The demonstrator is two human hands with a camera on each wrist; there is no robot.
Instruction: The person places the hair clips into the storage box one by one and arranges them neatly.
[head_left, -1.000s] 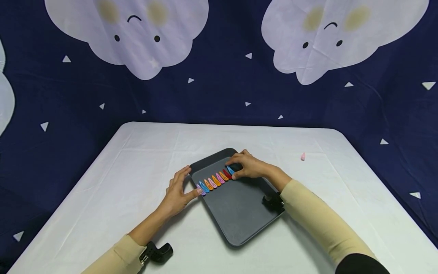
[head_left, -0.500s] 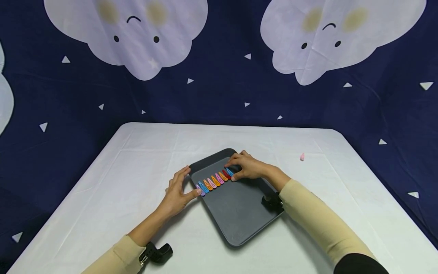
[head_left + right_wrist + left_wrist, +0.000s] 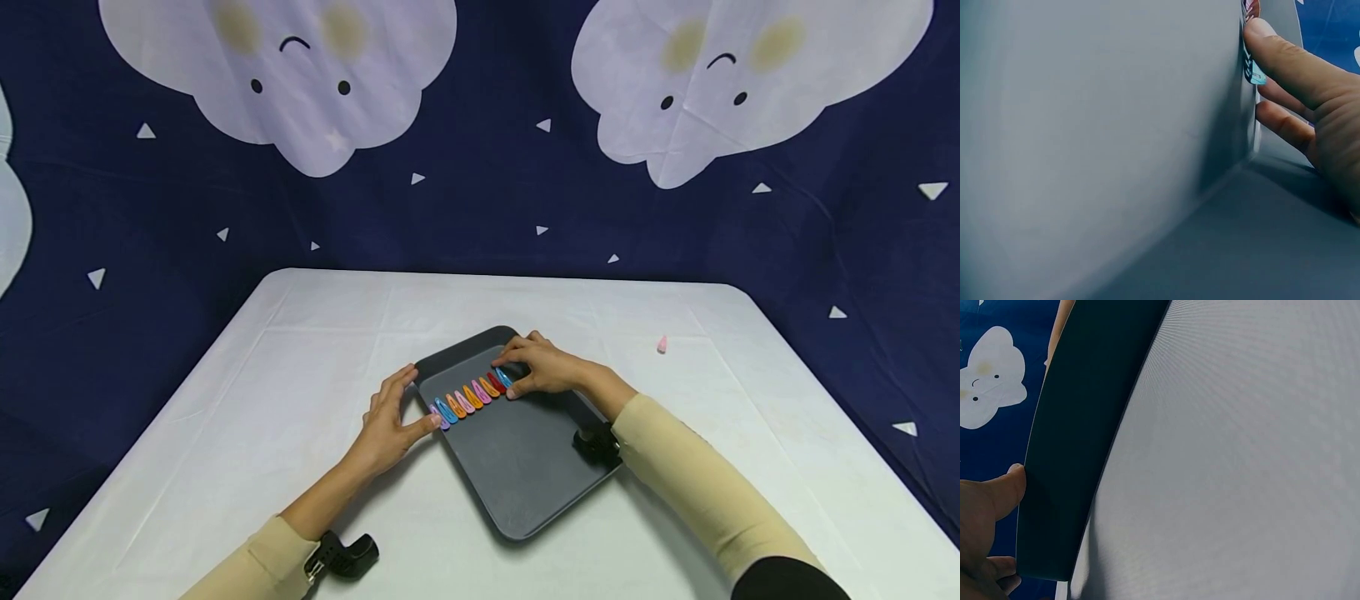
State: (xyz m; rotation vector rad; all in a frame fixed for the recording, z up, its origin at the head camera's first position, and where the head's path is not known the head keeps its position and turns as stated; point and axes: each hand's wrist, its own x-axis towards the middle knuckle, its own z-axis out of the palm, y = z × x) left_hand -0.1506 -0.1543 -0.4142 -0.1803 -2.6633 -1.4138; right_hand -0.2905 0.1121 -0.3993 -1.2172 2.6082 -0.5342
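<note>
On the grey tray (image 3: 517,483) lies a slanting row of snap hair clips (image 3: 472,397) in purple, blue, orange, pink and red. At the row's upper right end, my right hand (image 3: 549,367) holds the blue hair clip (image 3: 503,377) between thumb and fingertips. The right wrist view shows the thumb (image 3: 1291,59) against the clips, a light blue clip end (image 3: 1258,76) beside it. My left hand (image 3: 386,429) rests along the tray's left edge, fingers extended near the corner. Its thumb touches the purple clip (image 3: 435,410) at the other end and partly covers it.
A small pink object (image 3: 662,344) lies on the white tablecloth (image 3: 345,308) to the right of the tray. Behind the table hangs a dark blue cloth (image 3: 480,200) printed with clouds. Both wrists wear black camera mounts (image 3: 348,557).
Over the past second the blue clip at the right end has shifted slightly left, closer to the red one. The left hand and the tray look unmoved.
</note>
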